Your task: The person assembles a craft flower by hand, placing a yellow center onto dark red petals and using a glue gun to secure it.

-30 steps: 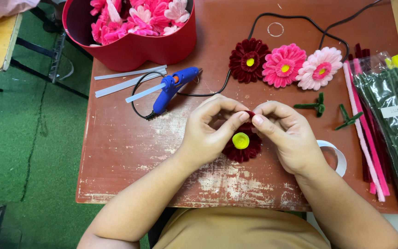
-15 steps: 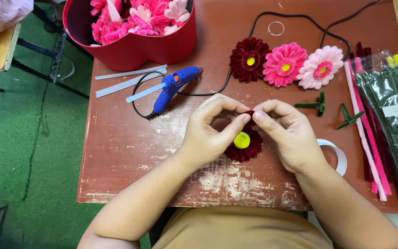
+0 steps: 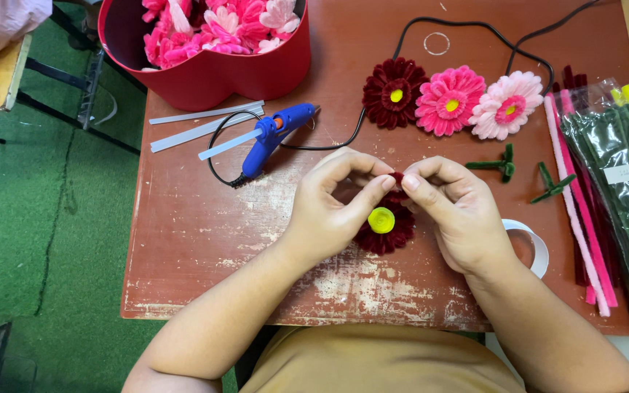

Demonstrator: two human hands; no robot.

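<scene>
1. At the middle of the worn red-brown desk I see both hands meeting over a dark red pipe-cleaner flower with a yellow centre; the flower lies flat on the desk, just below the fingertips.
2. My left hand has its grip pressed together, thumb and forefinger pinching the upper petals of the flower; the palm covers the flower's left edge.
3. My right hand does the same from the other side, its grip closed on the same top petals; the two sets of fingertips touch or nearly touch.
4. Up and left of the hands lies a blue glue gun with a glue stick pushed in at the back; its black cord loops away across the desk.
5. Beyond the hands sit three finished flowers in a row: a dark red one, a bright pink one and a pale pink one.
6. A red heart-shaped box filled with pink flowers stands at the far left corner; a bag of green pipe cleaners lies along the right edge.
</scene>
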